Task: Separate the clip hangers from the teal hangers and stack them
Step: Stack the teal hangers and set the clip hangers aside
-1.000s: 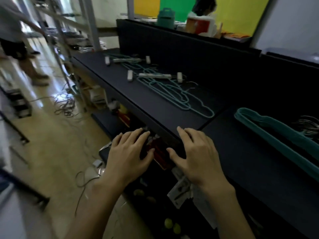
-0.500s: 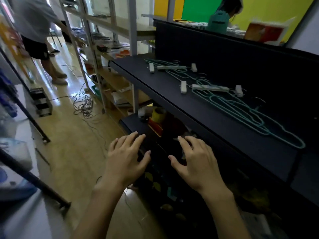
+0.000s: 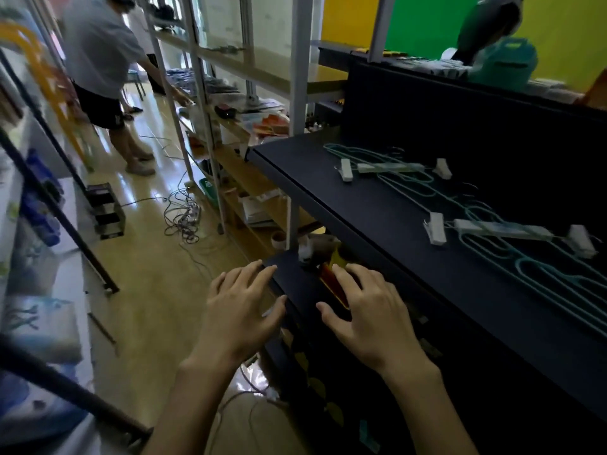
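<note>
Both empty, fingers spread: left hand (image 3: 241, 310), right hand (image 3: 368, 315). Clip hangers (image 3: 502, 229) mixed with teal hangers (image 3: 538, 270) on the tabletop (image 3: 377, 224), up and right, lying slantwise. Right hand nearer.

Single head-worn wide-angle view, which looked forward and down from the wearer's standing height. It faced obliquely along a dark shelf (image 3: 394, 224) that ran from lower right to upper centre. The left hand (image 3: 239, 310) and right hand (image 3: 371, 316) lay nearest the lens, low in frame; the aisle floor (image 3: 147, 257) receded at left.
</note>
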Available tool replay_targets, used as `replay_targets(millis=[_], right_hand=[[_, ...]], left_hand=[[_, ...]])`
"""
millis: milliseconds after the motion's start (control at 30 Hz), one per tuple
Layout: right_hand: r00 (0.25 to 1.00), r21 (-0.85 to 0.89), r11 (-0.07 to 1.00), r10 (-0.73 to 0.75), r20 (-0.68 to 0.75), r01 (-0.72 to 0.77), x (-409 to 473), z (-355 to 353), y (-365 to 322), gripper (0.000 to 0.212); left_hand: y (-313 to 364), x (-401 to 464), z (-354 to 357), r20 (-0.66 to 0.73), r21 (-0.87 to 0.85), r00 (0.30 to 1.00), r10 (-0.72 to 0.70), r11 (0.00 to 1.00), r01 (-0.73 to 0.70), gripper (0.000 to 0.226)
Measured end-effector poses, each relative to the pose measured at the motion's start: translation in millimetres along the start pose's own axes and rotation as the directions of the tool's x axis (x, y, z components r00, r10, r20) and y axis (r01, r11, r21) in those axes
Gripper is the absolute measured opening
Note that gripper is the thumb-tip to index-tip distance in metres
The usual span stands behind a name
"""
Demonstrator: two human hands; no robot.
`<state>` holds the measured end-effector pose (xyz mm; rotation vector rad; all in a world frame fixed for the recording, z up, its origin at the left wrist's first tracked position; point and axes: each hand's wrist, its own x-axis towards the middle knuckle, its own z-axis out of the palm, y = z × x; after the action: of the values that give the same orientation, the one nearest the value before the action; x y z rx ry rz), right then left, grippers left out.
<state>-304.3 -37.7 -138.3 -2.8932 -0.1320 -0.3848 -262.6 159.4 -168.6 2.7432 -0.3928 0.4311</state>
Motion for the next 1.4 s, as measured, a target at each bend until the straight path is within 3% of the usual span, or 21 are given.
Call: replay_targets(millis=[300, 567, 800, 1133, 1333, 1400], right_hand=[[0.990, 0.039, 0.999, 0.034, -0.139, -0.029, 126, -3, 33, 0.062], [0.969, -0.017, 0.981, 0.186, -0.164, -0.191, 188, -1, 62, 0.060], [0.893, -0.049, 0.915, 0.378, -0.244, -0.401, 230, -3, 70, 0.062], [0.745, 0.012, 0.750, 0.658, -0.110, -0.661, 276, -19, 121, 0.072], [0.708, 0.039, 0.707, 0.704, 0.055, -0.706, 292, -12, 138, 0.102], [0.721, 0.057, 0.719, 0.691, 0.058, -0.693, 294, -14, 142, 0.096]], left_hand=[[-16, 151, 9, -0.044, 0.021, 0.995, 0.093, 0.996, -0.092, 0.054], [-19, 255, 41, -0.017, -0.024, 0.972, 0.236, 0.971, -0.237, 0.053], [-29, 345, 69, 0.053, -0.116, 0.892, 0.449, 0.890, -0.441, 0.057], [-15, 432, 100, 0.090, -0.269, 0.738, 0.669, 0.730, -0.628, 0.064], [-10, 449, 109, 0.104, -0.322, 0.718, 0.689, 0.706, -0.631, 0.067], [-10, 453, 107, 0.120, -0.334, 0.720, 0.683, 0.711, -0.619, 0.061]])
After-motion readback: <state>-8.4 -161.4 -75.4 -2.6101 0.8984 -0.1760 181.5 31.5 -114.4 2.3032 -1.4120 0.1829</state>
